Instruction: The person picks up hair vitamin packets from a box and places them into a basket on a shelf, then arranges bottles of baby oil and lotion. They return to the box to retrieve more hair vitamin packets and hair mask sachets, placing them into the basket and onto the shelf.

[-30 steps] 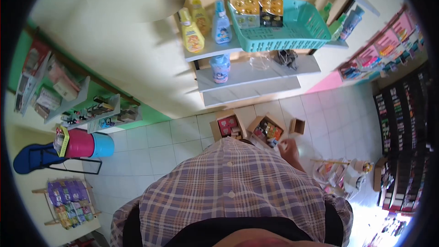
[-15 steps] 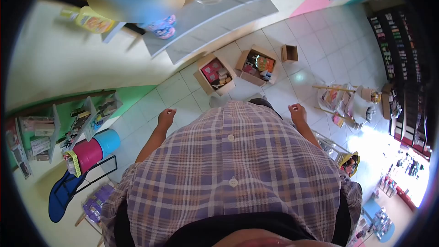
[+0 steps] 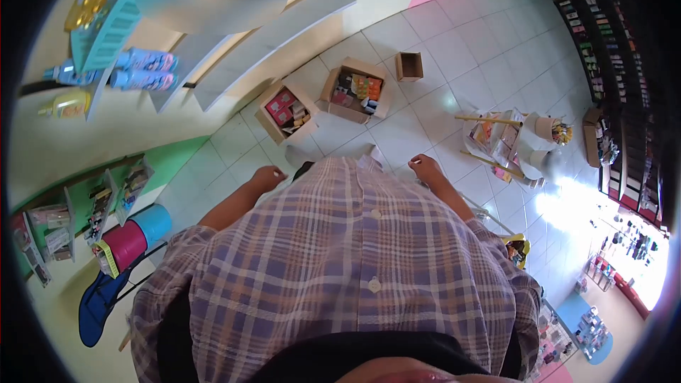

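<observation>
On the left, my left hand (image 3: 268, 177) hangs beside the plaid shirt (image 3: 365, 255) with its fingers loosely curled in, and nothing shows in it. Opposite it, my right hand (image 3: 424, 167) hangs in the air, also curled and without any visible object. Neither touches anything. Ahead on the tiled floor, nearest to my left hand, stands an open carton with red packs (image 3: 281, 108). Beside it is a carton with orange and other packs (image 3: 357, 89), and farther right a small open box (image 3: 409, 67).
Wall shelves (image 3: 266, 46) run along the upper left, with blue bottles (image 3: 145, 80) at one end. Pink (image 3: 126, 245) and blue bins (image 3: 154, 222) stand at left beside a blue folding chair (image 3: 98, 310). A wire rack (image 3: 493, 142) and dark display shelves (image 3: 616, 78) are at right.
My view has turned and moved forward, so cartons and rack appear farther left. My right hand now shows farther left, while my left hand stays low beside the shirt. Both remain curled.
</observation>
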### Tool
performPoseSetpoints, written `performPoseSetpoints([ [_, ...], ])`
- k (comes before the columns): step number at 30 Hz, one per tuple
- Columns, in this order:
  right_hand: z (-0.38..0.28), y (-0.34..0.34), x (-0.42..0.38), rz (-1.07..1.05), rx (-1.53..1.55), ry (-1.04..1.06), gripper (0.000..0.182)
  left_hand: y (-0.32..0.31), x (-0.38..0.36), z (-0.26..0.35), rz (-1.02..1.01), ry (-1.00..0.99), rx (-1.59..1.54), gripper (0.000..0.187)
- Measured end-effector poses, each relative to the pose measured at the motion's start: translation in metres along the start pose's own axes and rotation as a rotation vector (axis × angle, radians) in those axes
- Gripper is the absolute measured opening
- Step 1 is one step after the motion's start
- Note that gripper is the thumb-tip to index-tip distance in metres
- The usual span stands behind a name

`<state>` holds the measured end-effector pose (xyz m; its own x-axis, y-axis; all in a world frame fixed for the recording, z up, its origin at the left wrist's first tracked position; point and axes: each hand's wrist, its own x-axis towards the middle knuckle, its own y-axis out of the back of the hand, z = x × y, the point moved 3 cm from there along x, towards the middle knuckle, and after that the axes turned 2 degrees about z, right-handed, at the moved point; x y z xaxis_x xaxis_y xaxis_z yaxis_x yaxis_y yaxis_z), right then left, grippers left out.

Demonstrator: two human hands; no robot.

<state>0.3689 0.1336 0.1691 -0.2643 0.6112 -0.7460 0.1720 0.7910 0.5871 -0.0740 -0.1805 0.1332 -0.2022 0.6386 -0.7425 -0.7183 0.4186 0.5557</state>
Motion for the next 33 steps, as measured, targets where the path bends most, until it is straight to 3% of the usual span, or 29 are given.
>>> performPoseSetpoints([
  [1,0.005,0.008,0.007,0.011,0.055,-0.013,0.040,0.023,-0.001,0.036,0.136,0.034,-0.093,0.040],
  [4,0.030,0.003,0.043,0.027,0.196,-0.067,0.039,0.025,0.040,0.072,0.287,0.088,-0.170,0.034],
  [7,0.047,0.003,0.077,0.036,0.264,-0.139,0.039,0.006,0.075,0.111,0.090,0.094,-0.310,0.034],
  [10,0.047,-0.015,0.122,0.019,0.285,-0.187,0.039,-0.011,0.113,0.137,0.046,-0.087,-0.232,0.039],
  [12,0.042,-0.033,0.162,0.018,0.313,-0.202,0.038,-0.009,0.140,0.154,-0.069,0.034,-0.334,0.043],
  [16,-0.003,-0.062,0.240,-0.005,0.330,-0.135,0.035,-0.046,0.262,0.123,0.011,0.000,-0.347,0.045],
  [18,-0.029,-0.077,0.284,0.052,0.282,0.015,0.036,-0.059,0.331,0.102,0.179,-0.046,-0.356,0.045],
  [19,-0.034,-0.087,0.311,0.053,0.284,0.020,0.036,-0.057,0.357,0.104,0.180,0.024,-0.380,0.045],
  [22,-0.048,-0.119,0.390,0.038,0.343,0.042,0.035,-0.070,0.438,0.102,0.268,-0.051,-0.449,0.044],
  [24,-0.054,-0.133,0.433,0.069,0.350,0.093,0.036,-0.104,0.499,0.091,0.221,-0.034,-0.477,0.046],
  [26,-0.063,-0.144,0.471,0.064,0.380,0.092,0.037,-0.141,0.550,0.084,0.221,-0.065,-0.883,0.052],
  [28,-0.072,-0.151,0.506,0.051,0.411,0.084,0.039,-0.160,0.588,0.088,0.214,-0.061,-0.883,0.054],
  [30,-0.081,-0.162,0.529,0.122,0.245,0.232,0.040,-0.180,0.602,0.092,0.193,-0.037,-0.888,0.057],
  [31,-0.080,-0.169,0.545,0.118,0.241,0.232,0.040,-0.177,0.609,0.097,0.318,0.004,-0.713,0.057],
  [33,-0.083,-0.177,0.559,0.336,-0.083,0.533,0.040,-0.179,0.616,0.104,0.437,0.047,-0.543,0.058],
])
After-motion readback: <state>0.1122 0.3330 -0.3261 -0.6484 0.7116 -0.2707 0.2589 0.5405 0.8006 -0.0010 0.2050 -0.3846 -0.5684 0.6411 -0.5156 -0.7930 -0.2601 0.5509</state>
